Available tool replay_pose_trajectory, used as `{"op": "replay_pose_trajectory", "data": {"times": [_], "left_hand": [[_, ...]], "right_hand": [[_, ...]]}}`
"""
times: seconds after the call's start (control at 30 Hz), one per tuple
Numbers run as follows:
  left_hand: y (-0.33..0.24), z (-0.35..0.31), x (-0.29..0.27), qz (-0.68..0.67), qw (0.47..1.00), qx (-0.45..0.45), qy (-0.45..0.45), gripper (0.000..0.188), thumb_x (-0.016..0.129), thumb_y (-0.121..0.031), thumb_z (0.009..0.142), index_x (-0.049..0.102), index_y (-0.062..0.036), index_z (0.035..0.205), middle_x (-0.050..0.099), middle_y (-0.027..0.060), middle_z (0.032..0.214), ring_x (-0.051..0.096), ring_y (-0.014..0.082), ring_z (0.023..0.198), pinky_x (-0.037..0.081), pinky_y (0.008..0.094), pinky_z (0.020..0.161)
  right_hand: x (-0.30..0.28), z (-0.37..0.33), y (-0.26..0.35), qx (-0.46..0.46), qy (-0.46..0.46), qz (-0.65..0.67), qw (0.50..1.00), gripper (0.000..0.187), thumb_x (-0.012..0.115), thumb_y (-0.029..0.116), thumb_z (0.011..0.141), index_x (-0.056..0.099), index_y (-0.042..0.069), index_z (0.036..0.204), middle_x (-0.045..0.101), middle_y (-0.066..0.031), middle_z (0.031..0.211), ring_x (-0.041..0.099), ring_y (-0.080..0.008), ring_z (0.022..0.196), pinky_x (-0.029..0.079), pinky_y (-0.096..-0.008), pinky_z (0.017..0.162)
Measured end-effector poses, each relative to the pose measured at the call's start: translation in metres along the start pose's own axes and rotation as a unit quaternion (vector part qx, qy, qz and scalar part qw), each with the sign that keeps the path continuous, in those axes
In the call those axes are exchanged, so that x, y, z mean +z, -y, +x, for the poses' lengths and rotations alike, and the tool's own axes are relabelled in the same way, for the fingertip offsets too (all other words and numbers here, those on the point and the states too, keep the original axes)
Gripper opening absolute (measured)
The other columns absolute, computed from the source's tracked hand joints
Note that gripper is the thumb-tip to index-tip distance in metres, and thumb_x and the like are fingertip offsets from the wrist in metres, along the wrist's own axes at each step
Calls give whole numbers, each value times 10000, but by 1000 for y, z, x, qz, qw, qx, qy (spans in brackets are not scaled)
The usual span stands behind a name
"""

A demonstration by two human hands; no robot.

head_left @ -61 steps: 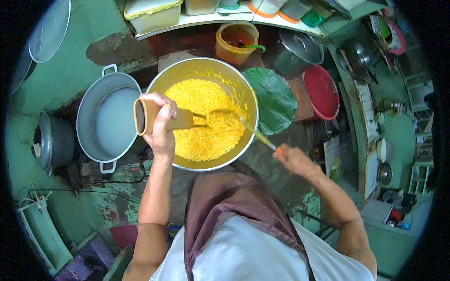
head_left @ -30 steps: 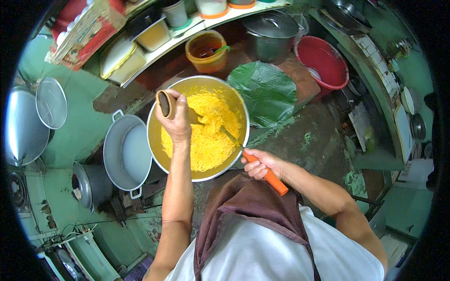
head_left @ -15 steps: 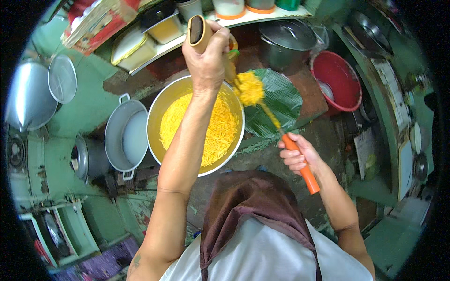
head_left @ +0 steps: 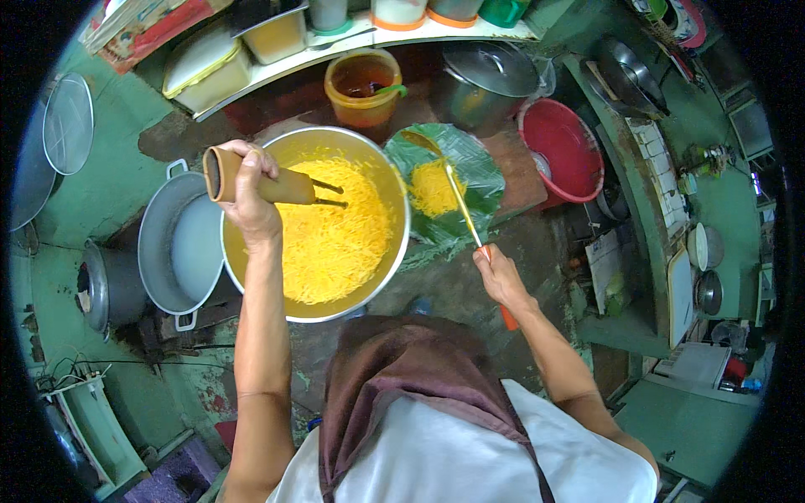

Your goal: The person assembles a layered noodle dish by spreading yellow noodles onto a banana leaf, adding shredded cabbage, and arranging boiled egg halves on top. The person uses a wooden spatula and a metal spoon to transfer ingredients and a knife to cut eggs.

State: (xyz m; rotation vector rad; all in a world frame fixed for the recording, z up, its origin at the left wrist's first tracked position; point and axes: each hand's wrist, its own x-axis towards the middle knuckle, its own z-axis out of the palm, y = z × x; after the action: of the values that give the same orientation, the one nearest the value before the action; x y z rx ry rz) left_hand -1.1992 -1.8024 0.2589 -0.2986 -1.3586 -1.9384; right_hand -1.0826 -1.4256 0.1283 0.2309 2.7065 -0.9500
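Observation:
My left hand is closed around a bamboo-handled fork, whose two dark prongs hang over a large metal pot. Thin yellow strands like noodles fill much of the pot. My right hand grips the orange handle of a long ladle. The ladle's yellow-coated head is tipped above a green leaf to the right of the pot. A small heap of the yellow strands lies on that leaf, partly behind the ladle's shaft.
A grey two-handled pot with cloudy liquid stands left of the large pot. Beyond are an orange bucket with dark liquid and a lidded dark pot. A red basin sits right. A shelf holds tubs along the back.
My left hand has drawn the fork left, away from the ladle to above the pot. The yellow strands have dropped from the ladle onto the leaf, and the ladle has tilted.

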Motion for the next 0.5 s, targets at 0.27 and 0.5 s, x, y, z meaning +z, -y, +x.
{"op": "replay_pose_trajectory", "data": {"times": [0.27, 0.5], "left_hand": [[96, -20, -97, 30, 996, -51, -65, 115, 598, -87, 826, 524, -50, 906, 521, 32, 751, 501, 114, 661, 431, 264, 622], [80, -48, -100, -28, 992, -80, -89, 130, 580, -84, 825, 500, -55, 923, 521, 61, 754, 500, 134, 667, 441, 281, 642]], "right_hand": [[95, 46, 124, 93, 150, 89, 980, 405, 464, 427, 974, 532, 28, 993, 521, -58, 628, 497, -172, 426, 424, -333, 386], [132, 17, 130, 268, 326, 389, 819, 315, 486, 430, 989, 449, 128, 910, 327, 74, 563, 300, -43, 417, 283, -217, 352]]}}
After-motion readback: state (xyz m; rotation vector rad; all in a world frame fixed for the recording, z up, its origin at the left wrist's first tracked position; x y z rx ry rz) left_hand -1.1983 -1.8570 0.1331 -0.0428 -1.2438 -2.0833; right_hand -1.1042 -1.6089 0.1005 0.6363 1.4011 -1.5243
